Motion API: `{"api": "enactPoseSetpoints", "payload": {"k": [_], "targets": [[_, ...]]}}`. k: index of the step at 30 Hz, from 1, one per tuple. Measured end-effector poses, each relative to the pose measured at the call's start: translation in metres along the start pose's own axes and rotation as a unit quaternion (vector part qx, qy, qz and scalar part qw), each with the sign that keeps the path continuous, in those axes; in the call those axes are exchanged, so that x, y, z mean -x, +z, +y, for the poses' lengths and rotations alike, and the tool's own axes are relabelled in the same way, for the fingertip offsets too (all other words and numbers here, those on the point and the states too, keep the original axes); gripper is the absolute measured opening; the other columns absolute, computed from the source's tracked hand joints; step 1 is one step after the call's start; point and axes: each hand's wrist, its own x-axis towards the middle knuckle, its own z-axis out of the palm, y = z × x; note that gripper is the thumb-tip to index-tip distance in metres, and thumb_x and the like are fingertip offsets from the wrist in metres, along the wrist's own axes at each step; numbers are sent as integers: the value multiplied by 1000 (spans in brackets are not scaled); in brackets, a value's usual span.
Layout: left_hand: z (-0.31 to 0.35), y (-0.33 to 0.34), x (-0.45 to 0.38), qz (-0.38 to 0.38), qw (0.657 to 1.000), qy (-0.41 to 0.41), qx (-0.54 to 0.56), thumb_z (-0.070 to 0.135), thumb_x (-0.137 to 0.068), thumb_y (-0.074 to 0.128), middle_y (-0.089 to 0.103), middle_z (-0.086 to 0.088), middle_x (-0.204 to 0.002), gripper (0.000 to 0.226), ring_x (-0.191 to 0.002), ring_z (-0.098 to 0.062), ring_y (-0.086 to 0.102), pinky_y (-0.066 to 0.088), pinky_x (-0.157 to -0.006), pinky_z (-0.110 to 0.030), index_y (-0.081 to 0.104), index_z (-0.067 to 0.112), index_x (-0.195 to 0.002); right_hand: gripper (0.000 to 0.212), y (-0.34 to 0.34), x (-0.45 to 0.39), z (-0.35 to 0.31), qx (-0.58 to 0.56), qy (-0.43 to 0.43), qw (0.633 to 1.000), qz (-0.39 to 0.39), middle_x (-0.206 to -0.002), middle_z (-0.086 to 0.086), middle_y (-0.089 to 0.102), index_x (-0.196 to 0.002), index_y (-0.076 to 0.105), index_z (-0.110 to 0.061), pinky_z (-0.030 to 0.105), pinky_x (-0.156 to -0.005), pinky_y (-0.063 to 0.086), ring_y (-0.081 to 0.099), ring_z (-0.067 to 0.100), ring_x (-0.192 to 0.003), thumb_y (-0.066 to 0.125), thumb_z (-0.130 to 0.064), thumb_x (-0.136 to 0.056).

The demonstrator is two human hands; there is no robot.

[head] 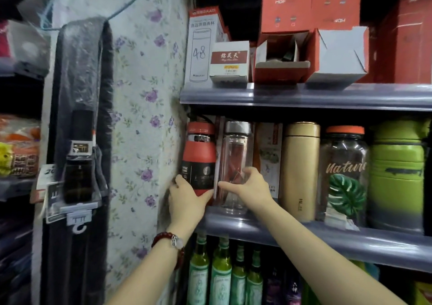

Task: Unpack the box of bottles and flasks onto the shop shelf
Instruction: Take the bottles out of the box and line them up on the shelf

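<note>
**Q:** While both hands sit at the near end of the middle shelf [257,225], what does each one do?

**A:** Left hand [187,203]: fingers curled round the base of the red bottle [198,159], thumb pressed to its front, lifting or steadying it at the shelf's left end against the floral side panel [145,94]. Right hand [250,186]: fingers wrapped about the lower body of the clear glass bottle [237,164], which stands upright just beside the red one, its base at the shelf lip.

**Q:** What could go wrong?

**A:** Judged from the crowding, the two bottles may knock together as they are seated. The clear one stands close to the front edge and could tip off if let go early. The gold flask [300,171] stands just to the right, so a sideways push could topple it into the printed jar [342,176].

**Q:** And the containers?

**A:** Clear bottle: a reddish insert shows inside, perhaps a leaflet; no liquid visible. Printed jar: seemingly empty. Upper shelf: an open red carton [280,57] holds something dark, unidentifiable; the white-lined carton [339,54] beside it shows nothing within. The supply box itself is out of view.
</note>
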Motion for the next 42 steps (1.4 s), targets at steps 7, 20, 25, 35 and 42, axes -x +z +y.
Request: {"api": "enactPoseSetpoints", "payload": {"k": [7,20,25,35,42], "targets": [[-2,-4,-20,-39,999,-9,-34,52,-60,79,62,-8,-115,80,-101,-28,62,48,-73,-33,44,11,-120,88,-17,2,6,-13,12,1000,6,-139,7,50,-142,35,-11,29,-93,39,49,24,-125,82,-35,-72],[-1,-23,-27,-257,961,83,54,54,-59,79,61,19,-109,71,-103,-5,57,42,-86,-24,51,35,-120,79,-25,6,14,-44,37,998,-5,-128,4,53,-121,35,-20,41,-97,48,58,26,-113,85,-42,-64],[3,-25,-29,-269,956,101,48,54,-58,80,61,18,-109,77,-99,-1,56,42,-84,-21,50,32,-125,82,-27,10,12,-48,25,998,21,-122,-2,48,-137,38,-12,27,-87,37,47,13,-106,81,-36,-72],[10,-17,-23,-250,957,142,30,56,-58,79,59,17,-104,78,-87,3,52,39,-75,-13,47,30,-124,73,-35,11,15,-41,43,998,20,-120,-3,55,-136,39,-12,31,-90,45,57,17,-107,77,-33,-77],[10,-21,-24,-278,950,142,14,60,-57,78,61,13,-114,84,-104,-10,58,45,-95,-28,45,34,-129,79,-44,19,12,-4,28,1000,-6,-131,-4,50,-140,34,-14,29,-91,39,50,15,-112,73,-44,-78]]}}
